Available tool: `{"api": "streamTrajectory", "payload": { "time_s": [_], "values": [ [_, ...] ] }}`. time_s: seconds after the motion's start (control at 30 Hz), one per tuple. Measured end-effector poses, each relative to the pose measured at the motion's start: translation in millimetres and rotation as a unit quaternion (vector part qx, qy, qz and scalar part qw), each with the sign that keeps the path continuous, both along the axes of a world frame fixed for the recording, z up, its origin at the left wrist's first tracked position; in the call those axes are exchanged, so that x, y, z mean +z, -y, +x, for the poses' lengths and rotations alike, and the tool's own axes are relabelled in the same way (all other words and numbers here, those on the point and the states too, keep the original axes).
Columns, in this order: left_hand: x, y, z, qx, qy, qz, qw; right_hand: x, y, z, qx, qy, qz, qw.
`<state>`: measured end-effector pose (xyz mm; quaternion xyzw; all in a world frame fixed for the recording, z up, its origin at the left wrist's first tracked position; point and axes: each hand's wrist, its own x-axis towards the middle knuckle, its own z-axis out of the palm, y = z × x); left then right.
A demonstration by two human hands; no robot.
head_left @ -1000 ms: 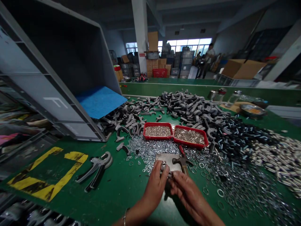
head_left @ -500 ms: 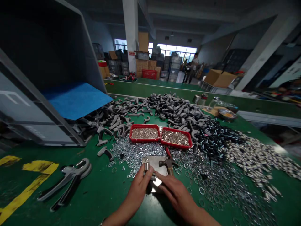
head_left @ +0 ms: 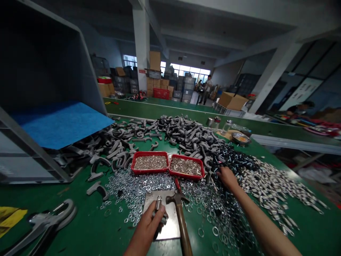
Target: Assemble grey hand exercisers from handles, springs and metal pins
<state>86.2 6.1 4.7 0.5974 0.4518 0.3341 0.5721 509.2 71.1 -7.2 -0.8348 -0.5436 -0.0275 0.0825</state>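
Note:
My left hand (head_left: 146, 227) is closed on a small metal part with a threaded bolt (head_left: 159, 203) sticking up, held over a steel plate (head_left: 167, 217) on the green table. A hammer (head_left: 179, 213) lies on that plate, its wooden handle pointing toward me. My right hand (head_left: 227, 177) reaches out to the right, its fingers down in the pile of black parts (head_left: 238, 161); whether they grip anything is hidden. Loose washers (head_left: 133, 188) are strewn around the plate.
Two red trays (head_left: 150, 163) of small metal pieces sit behind the plate. Grey hook-shaped castings (head_left: 170, 131) are heaped beyond them, spilling from a tipped grey crate (head_left: 39, 106). Silver sleeves (head_left: 274, 185) lie at the right, assembled clamps (head_left: 45, 222) at the left. People stand far back.
My right hand left the part by the plate and reached out right to the black parts. The left hand stayed holding the part with the bolt. The view swung rightward.

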Motion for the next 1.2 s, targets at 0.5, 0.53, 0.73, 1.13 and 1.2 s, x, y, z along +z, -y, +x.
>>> {"api": "streamTrajectory", "payload": {
  "time_s": [0.5,0.53,0.73,1.13,1.2],
  "values": [
    [19.8,2.0,1.4,0.086,0.214,-0.122,0.965,52.9,116.7,-196.3,0.256,-0.39,0.022,0.884],
    [20.5,2.5,0.4,0.083,0.209,-0.114,0.968,53.6,122.4,-216.9,0.275,-0.409,0.023,0.87],
    [21.0,8.7,-14.1,0.055,0.136,-0.06,0.987,39.0,119.5,-259.6,0.326,-0.417,0.092,0.844],
    [39.0,11.0,-21.0,0.062,0.115,-0.029,0.991,26.2,128.6,-294.8,0.227,-0.503,0.2,0.81],
    [42.4,10.8,-25.0,0.057,0.097,-0.006,0.994,28.3,125.5,-289.5,0.319,-0.407,0.219,0.827]
  ]
}}
